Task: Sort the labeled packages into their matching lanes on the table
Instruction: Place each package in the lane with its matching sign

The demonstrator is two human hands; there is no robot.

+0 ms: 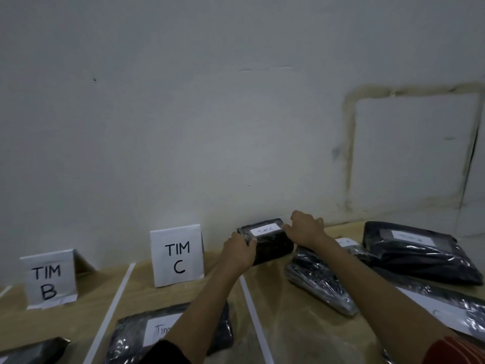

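TIM C package (266,240) at far table (288,324) edge by wall, right of TIM C sign (178,256), across the white tape line (256,319); left hand (240,252) fingers curled on its left end; right hand (305,228) clamped on right end

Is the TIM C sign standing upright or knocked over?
Upright. The TIM C sign stands as a folded tent card on the table, its lettered face toward the camera, beside the TIM B sign.

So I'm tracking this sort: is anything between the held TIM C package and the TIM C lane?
Nothing visible. Both the left hand and right hand grip the package, and the TIM C lane beside it has bare table.
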